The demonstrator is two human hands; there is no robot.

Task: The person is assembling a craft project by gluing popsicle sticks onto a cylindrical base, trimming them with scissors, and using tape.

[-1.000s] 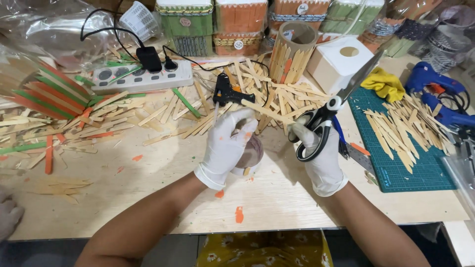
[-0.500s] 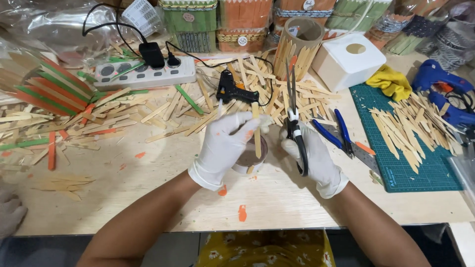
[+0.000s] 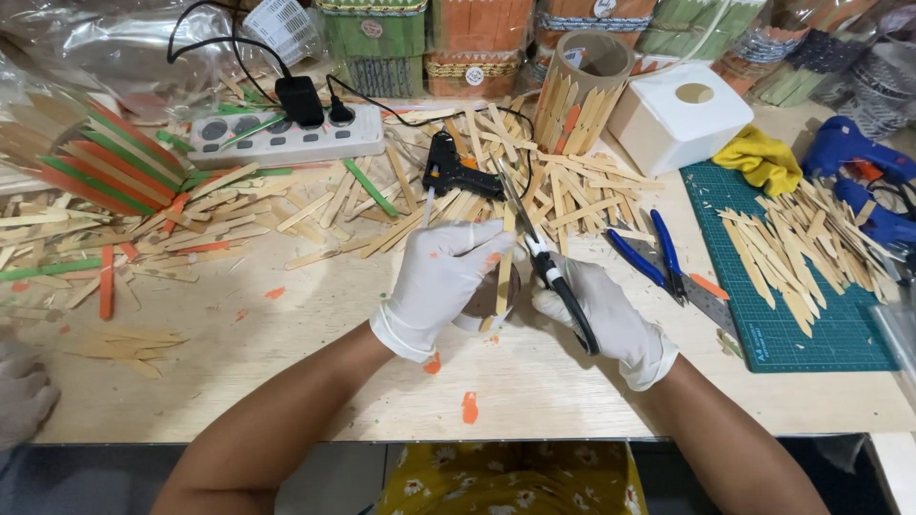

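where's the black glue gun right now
In the head view, the black glue gun lies on scattered wooden sticks at centre, just beyond the left hand, right of the white power strip.

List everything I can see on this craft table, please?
wooden sticks: many, pale, some green or orange, spread across the table
glue gun: one, black, centre back
power strip: one, white, back left
pliers: one, blue handles, right of centre
cutting mat: one, green, right
white box: one, back right
cloth: one, yellow, beside the box
scissors: one, black handles, in the right hand
left hand: white glove, holding a stick
right hand: white glove
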